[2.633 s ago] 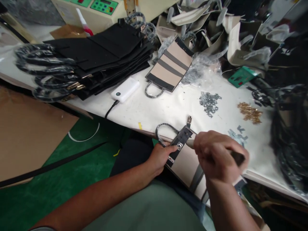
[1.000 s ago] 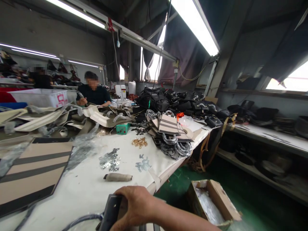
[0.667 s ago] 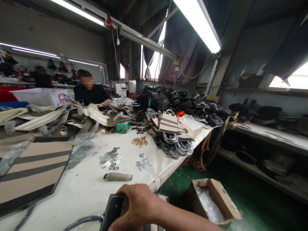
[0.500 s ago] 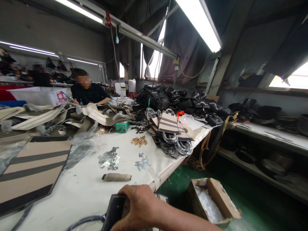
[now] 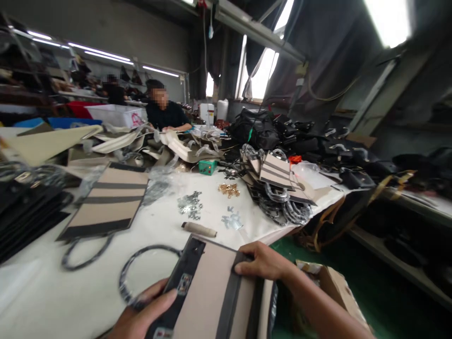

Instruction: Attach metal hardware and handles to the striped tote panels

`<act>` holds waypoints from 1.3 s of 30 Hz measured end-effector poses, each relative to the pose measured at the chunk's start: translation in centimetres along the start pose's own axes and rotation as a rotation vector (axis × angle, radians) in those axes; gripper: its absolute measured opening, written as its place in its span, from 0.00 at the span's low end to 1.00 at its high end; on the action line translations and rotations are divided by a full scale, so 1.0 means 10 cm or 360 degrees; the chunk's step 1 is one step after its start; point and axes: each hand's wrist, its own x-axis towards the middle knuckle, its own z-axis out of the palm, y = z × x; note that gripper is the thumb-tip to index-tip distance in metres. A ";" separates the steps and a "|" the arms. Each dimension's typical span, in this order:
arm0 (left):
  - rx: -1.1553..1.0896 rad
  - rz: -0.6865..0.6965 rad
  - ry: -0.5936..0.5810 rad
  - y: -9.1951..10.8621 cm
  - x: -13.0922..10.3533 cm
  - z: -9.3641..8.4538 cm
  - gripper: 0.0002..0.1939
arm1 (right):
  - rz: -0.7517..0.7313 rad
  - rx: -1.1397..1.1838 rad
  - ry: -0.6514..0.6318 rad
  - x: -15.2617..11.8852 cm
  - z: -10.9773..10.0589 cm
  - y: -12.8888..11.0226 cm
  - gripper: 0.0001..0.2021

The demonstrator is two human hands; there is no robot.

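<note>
A beige panel with black bands (image 5: 212, 282) is held at the near table edge. My left hand (image 5: 146, 308) grips its left black border, thumb on top, close to a metal fitting (image 5: 184, 284). On the upper right part, my right hand (image 5: 263, 261) pinches the panel with fingers curled over a dark band. A plastic-wrapped loop handle (image 5: 123, 273) extends left from the panel. Beyond it lie a wrapped tool (image 5: 199, 229), silvery metal plates (image 5: 190, 205), pale flat pieces (image 5: 232, 220) and small gold pieces (image 5: 229, 190). Another striped panel (image 5: 109, 200) rests at the left.
Stacked striped panels (image 5: 277, 169) with wrapped handles stand on the table's right side, near a green box (image 5: 207, 167). Black items (image 5: 31, 207) are piled far left. An open carton (image 5: 339, 292) sits on the floor at right. A person (image 5: 165, 110) sits across the table.
The view has swung left. My left hand has come into view on the panel, which now shows its striped face. My right hand holds its upper right part.
</note>
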 end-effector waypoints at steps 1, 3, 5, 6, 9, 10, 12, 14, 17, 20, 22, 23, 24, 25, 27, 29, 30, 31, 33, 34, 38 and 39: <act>-0.0081 -0.0044 -0.0103 0.01 0.02 0.03 0.29 | -0.0010 0.0037 -0.0005 -0.04 0.01 0.00 0.21; -0.0218 -0.0036 -0.0359 0.04 0.07 0.08 0.21 | -0.0008 0.0150 -0.0011 -0.09 0.01 -0.01 0.21; -0.0300 0.0019 -0.0456 0.07 0.14 0.10 0.19 | 0.0040 0.0288 -0.0040 -0.13 0.00 -0.03 0.21; -0.0332 0.0029 -0.0455 0.09 0.17 0.11 0.20 | 0.0067 0.0352 -0.0051 -0.14 -0.01 -0.04 0.21; -0.0380 0.0061 -0.0327 0.10 0.25 0.09 0.25 | 0.0135 0.0471 -0.0007 -0.20 -0.06 -0.08 0.20; -0.0371 0.0100 -0.0276 0.09 0.27 0.07 0.27 | 0.0154 0.0496 0.0032 -0.23 -0.08 -0.09 0.20; -0.0301 0.0214 -0.0197 0.06 0.34 0.01 0.30 | 0.0189 0.0558 0.0135 -0.30 -0.16 -0.11 0.21; -0.0180 0.0308 -0.0134 0.02 0.44 -0.08 0.32 | 0.0201 0.0632 0.0285 -0.38 -0.29 -0.13 0.22; -0.0035 0.0350 0.0026 -0.05 0.62 -0.22 0.36 | 0.0193 0.0740 0.0634 -0.52 -0.56 -0.14 0.22; 0.0028 0.0348 0.0149 -0.11 0.77 -0.32 0.38 | 0.0153 0.0754 0.1050 -0.62 -0.80 -0.14 0.22; 0.0044 0.0330 0.0120 -0.13 0.82 -0.33 0.38 | 0.0131 0.0720 0.1205 -0.62 -0.87 -0.14 0.23; 0.0047 0.0328 0.0078 -0.12 0.82 -0.32 0.38 | 0.0140 0.0700 0.1199 -0.61 -0.87 -0.14 0.25; 0.0046 0.0341 0.0033 -0.11 0.80 -0.31 0.38 | 0.0157 0.0682 0.1132 -0.58 -0.85 -0.16 0.25; 0.0035 0.0371 0.0002 -0.09 0.77 -0.29 0.37 | 0.0185 0.0662 0.0997 -0.54 -0.81 -0.18 0.26; -0.0025 0.0465 -0.0025 -0.02 0.68 -0.26 0.36 | 0.0268 0.0601 0.0583 -0.44 -0.70 -0.25 0.24; -0.0144 0.0524 -0.0051 0.04 0.56 -0.27 0.35 | 0.0331 0.0487 0.0106 -0.30 -0.57 -0.34 0.21; -0.0213 0.0507 -0.0100 0.05 0.50 -0.30 0.36 | 0.0335 0.0415 -0.0109 -0.22 -0.49 -0.38 0.19; -0.0282 0.0457 -0.0170 0.03 0.44 -0.35 0.36 | 0.0323 0.0350 -0.0294 -0.13 -0.41 -0.42 0.19; -0.0468 0.0307 -0.0270 -0.06 0.34 -0.49 0.36 | 0.0280 0.0283 -0.0558 0.07 -0.24 -0.44 0.19; -0.0590 0.0222 -0.0285 -0.14 0.29 -0.57 0.34 | 0.0274 0.0283 -0.0646 0.18 -0.15 -0.42 0.19; -0.0958 0.0003 -0.0102 -0.58 0.12 -0.86 0.24 | 0.0349 0.0323 -0.0885 0.60 0.15 -0.23 0.19; -0.0933 -0.0021 -0.0031 -0.67 0.08 -0.90 0.23 | 0.0357 0.0315 -0.0922 0.68 0.20 -0.18 0.20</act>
